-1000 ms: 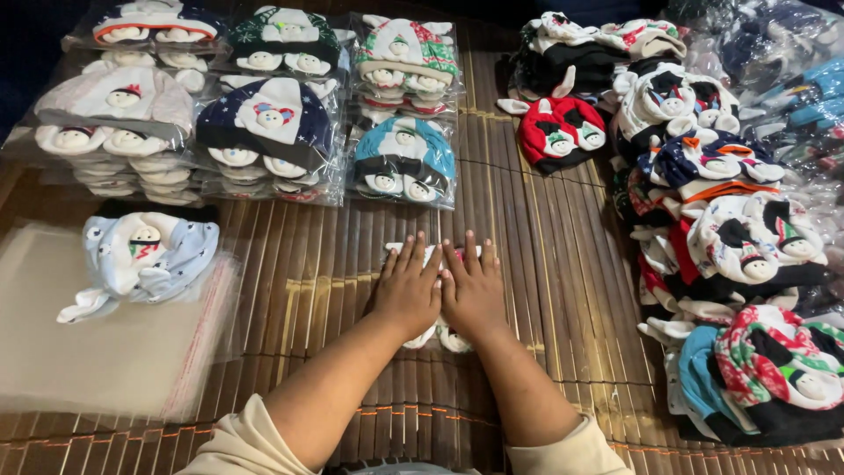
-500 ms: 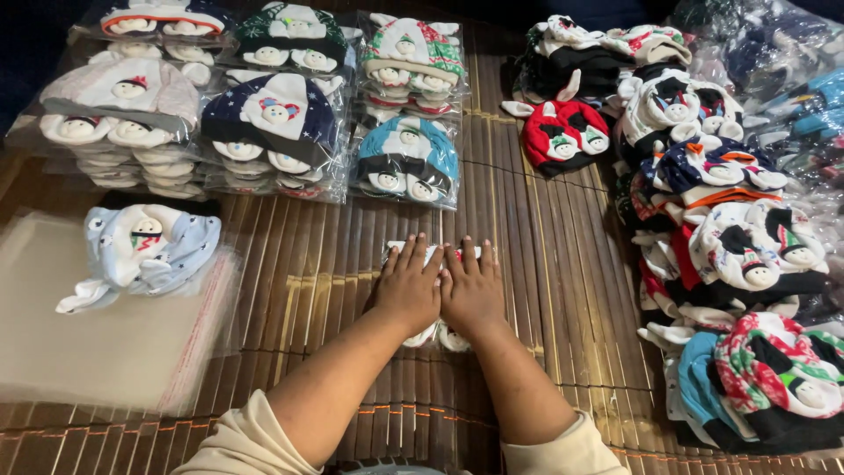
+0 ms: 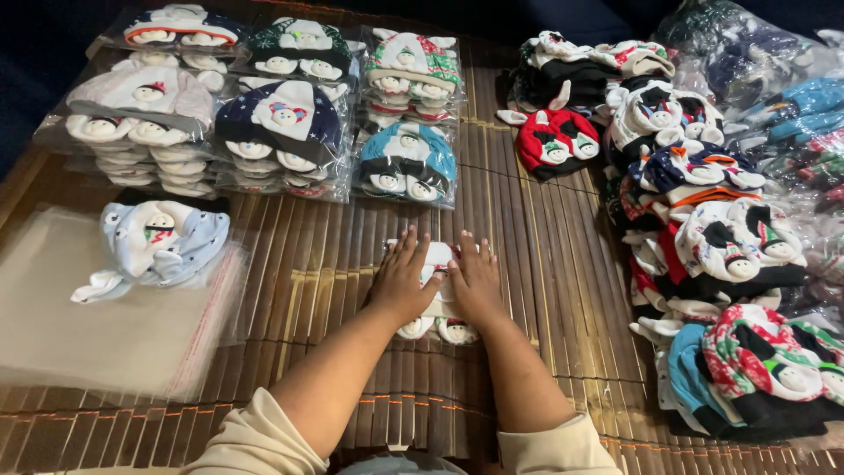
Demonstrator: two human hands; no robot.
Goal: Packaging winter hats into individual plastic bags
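- Left hand [image 3: 403, 280] lay flat, fingers spread wide, palm down on a small white hat [image 3: 437, 299] at frame centre; forearm stretched forward
- Right hand [image 3: 476, 281] pressed flat beside it, fingers open, gripping nothing; both rested over the bamboo mat [image 3: 545, 264]

Work surface: brown slatted bamboo mat [image 3: 545, 264], laid flat, slats running away from the viewer. At far left, stacks of knitted snowman hats sealed in clear plastic bags [image 3: 264, 114], set in rows. Near left, a flat pile of empty clear plastic bags [image 3: 97, 325], with one pale blue and white knitted hat [image 3: 154, 242] resting on top. At centre, a white knitted hat with snowman faces [image 3: 437, 299] pressed flat on the mat. Far centre-right, a red knitted hat with white ears [image 3: 554, 141] among loose dark hats. Along the right edge, an unbagged heap of multicoloured knitted hats [image 3: 730, 264].
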